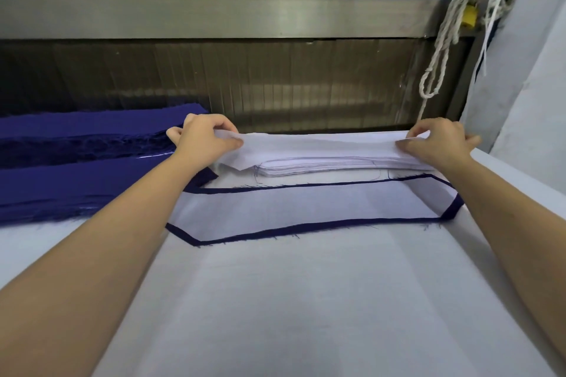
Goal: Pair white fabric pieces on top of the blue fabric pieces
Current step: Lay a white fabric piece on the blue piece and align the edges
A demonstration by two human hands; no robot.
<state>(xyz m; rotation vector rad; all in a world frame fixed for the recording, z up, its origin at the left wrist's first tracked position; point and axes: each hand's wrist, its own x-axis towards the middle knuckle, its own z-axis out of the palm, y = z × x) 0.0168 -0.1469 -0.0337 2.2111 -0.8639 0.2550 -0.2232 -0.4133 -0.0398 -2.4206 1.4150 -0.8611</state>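
Two bare forearms reach forward over the white-covered table (pixel 306 315), one at each side of the view. Between them lies one finished pair: a single white fabric piece (pixel 306 208) spread flat on a single blue fabric piece (pixel 306 228). The blue shows only as a narrow dark border all round the white, with clipped corners at both ends.

Just beyond that pair sits one stack of white pieces (pixel 337 167), its layered edges facing the camera; the number of sheets in it is too fine to count. The top white sheet (pixel 321 145) is raised slightly off the stack at both ends. The left hand (pixel 205 138) pinches its left end, thumb and curled fingers closed on the cloth, and the corner below droops toward the table. The right hand (pixel 438 141) pinches the right end in the same way, fingers bent and drawn together over the edge.

To the left lie two stacks of blue fabric (pixel 76 190), one behind the other, with frayed edges; the nearer one touches the left end of the finished pair. A metal rail (pixel 214 18) runs across the back. At the far right hangs one looped white rope (pixel 441 49), beside a small yellow object (pixel 468 14).
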